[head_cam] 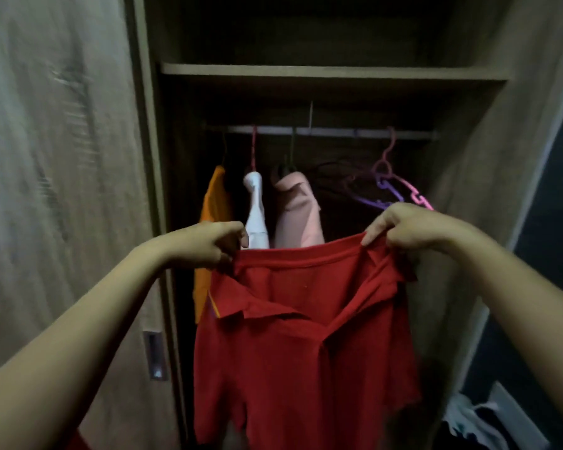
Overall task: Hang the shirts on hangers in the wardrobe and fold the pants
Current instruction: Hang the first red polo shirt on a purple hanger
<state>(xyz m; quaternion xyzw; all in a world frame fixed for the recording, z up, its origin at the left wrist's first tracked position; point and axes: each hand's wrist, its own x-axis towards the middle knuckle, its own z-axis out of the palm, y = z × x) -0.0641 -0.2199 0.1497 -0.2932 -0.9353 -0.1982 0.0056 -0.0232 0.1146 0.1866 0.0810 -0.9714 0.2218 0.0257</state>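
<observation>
I hold a red polo shirt (pixel 306 352) up in front of the open wardrobe. My left hand (pixel 208 245) pinches its top edge on the left, and my right hand (pixel 410 227) pinches the same edge on the right. The collar hangs folded down below that edge. Behind the shirt, an orange shirt (pixel 213 203), a white garment (pixel 255 216) and a pink shirt (pixel 298 212) hang from the metal rail (pixel 322 131). Empty pink and purple hangers (pixel 390 186) hang at the rail's right end, just above my right hand.
A wooden shelf (pixel 332 73) runs above the rail. The sliding wardrobe door (pixel 62 190) stands at the left with a recessed handle (pixel 155 355). A pile of clothes (pixel 488 423) lies at the lower right beside the wardrobe's side panel (pixel 488 177).
</observation>
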